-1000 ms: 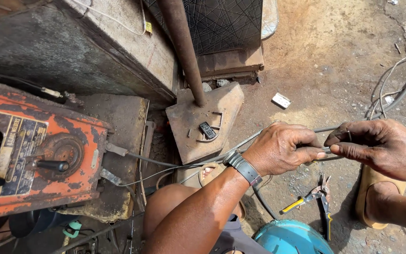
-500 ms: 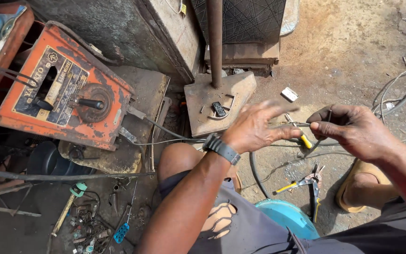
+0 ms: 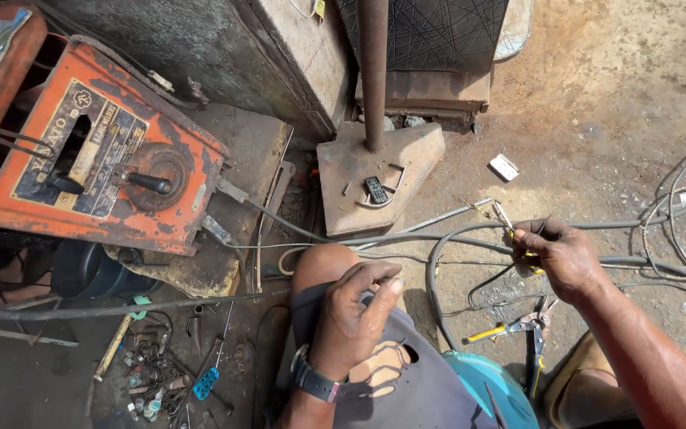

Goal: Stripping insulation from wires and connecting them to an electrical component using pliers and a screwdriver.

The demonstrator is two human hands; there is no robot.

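Yellow-handled tool is pinched in the right hand, fingers clamped on it, above the grey cables on the dirt floor. The left hand is rested on the knee, fingers loosely curled, holding nothing. The tool tip is best kept steadied against the cable, and a firm grip maintained.

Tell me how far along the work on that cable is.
Looks done: nothing on the cable shows as finished. In hand: the right hand grips a yellow-handled tool against the cable; the left hand rests empty on the knee. Left: no joint or bared end can be made out, and the pliers lie unused on the ground, so most of the work seems to remain.
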